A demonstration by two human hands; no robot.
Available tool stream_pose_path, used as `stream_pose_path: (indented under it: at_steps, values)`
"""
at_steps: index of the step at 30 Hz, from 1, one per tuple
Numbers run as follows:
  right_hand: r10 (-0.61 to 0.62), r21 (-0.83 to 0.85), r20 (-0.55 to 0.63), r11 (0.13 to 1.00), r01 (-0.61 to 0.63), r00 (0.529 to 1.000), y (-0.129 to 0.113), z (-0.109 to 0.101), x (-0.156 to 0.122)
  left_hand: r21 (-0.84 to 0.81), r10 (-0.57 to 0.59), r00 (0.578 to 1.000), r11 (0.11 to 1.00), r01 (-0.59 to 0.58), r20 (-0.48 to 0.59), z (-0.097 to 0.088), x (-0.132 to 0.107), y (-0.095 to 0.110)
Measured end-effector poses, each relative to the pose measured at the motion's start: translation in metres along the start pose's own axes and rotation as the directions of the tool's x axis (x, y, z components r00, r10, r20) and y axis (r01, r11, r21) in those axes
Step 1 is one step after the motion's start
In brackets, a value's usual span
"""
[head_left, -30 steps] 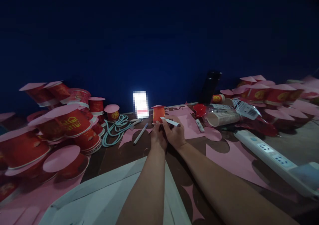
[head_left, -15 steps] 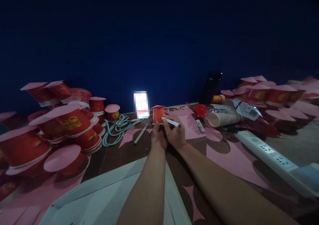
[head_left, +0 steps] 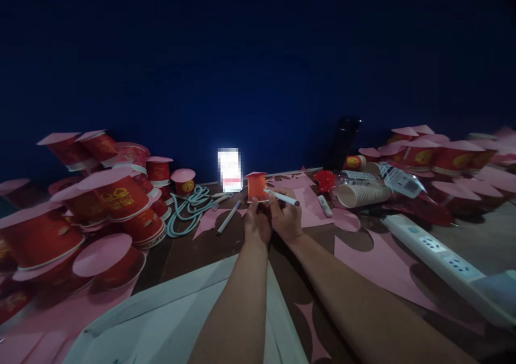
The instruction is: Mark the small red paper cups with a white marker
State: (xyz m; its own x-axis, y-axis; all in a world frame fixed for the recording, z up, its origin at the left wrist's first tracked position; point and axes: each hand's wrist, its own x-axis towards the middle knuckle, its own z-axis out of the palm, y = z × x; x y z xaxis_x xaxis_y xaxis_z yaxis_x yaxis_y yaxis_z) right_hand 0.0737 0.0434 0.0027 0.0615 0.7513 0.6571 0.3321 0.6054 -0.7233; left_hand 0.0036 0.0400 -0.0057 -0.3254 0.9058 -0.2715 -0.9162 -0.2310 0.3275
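Observation:
My left hand (head_left: 257, 223) grips the lower rim of a small red paper cup (head_left: 257, 186) that stands upside down on the table with a pink paper disc on top. Close beside it, my right hand (head_left: 287, 220) is closed round a white pen (head_left: 284, 197), whose tip touches the cup's right side near its base. Both forearms reach out from the bottom of the view. A second white pen (head_left: 228, 217) lies on the table to the left of my hands.
Piles of red cups capped with pink discs (head_left: 108, 197) fill the left and the far right (head_left: 427, 151). A coiled teal cable (head_left: 189, 205), a bright phone screen (head_left: 229, 169), a sleeve of stacked cups (head_left: 363, 192), a white power strip (head_left: 435, 248), pink paper scraps (head_left: 374, 256) and a white board (head_left: 169, 315) surround my hands.
The pen in my right hand has tilted and shifted slightly right against the cup. The view has drifted a little; nothing else moved.

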Motion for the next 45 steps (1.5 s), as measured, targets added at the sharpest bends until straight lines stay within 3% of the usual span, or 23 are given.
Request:
stream_pose_path:
  at_steps: [5, 22, 29, 40, 45]
  values:
    - [-0.007, -0.005, 0.014, 1.0, 0.007, 1.0, -0.0022, 0.001, -0.0009, 0.02, -0.005, 0.999, 1.0, 0.004, 0.05, 0.003, -0.0063, -0.0012]
    - [-0.023, -0.077, 0.027, 0.997, 0.025, 0.999, 0.0004, 0.0017, -0.0005, 0.073, -0.024, 0.999, 0.997, 0.02, 0.046, 0.0031, -0.0069, -0.0013]
    - [-0.015, -0.084, -0.006, 0.996, 0.015, 1.0, -0.0021, 0.0002, 0.0005, 0.062, -0.041, 0.999, 0.997, 0.042, -0.012, 0.0035, -0.0051, -0.0005]
    - [-0.033, -0.057, 0.006, 0.998, 0.033, 0.999, -0.0001, 0.0007, 0.0006, 0.085, -0.056, 0.998, 0.995, 0.056, -0.007, 0.0063, -0.0078, -0.0013]
    - [-0.016, -0.031, -0.011, 0.999, 0.016, 1.0, 0.0028, 0.0006, 0.0012, 0.037, -0.017, 0.999, 0.999, 0.019, -0.035, 0.0029, -0.0042, 0.0016]
